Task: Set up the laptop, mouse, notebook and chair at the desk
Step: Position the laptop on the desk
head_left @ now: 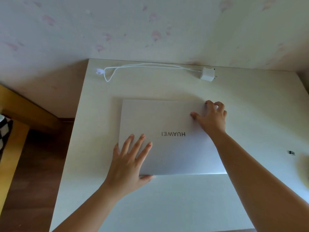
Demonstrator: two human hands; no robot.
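A closed silver laptop (pixel 167 131) lies flat in the middle of the pale desk (pixel 250 101), its logo upside down to me. My left hand (pixel 130 163) rests flat on its near left corner, fingers spread and thumb hooked under the near edge. My right hand (pixel 211 117) curls over the far right corner of the lid, fingertips at the edge. No mouse, notebook or chair shows in this view.
A white charger brick (pixel 207 74) with its white cable (pixel 133 66) lies along the desk's far edge by the wall. A small dark item (pixel 291 152) sits at the right. Left of the desk are wooden floor and a wooden frame (pixel 25 106).
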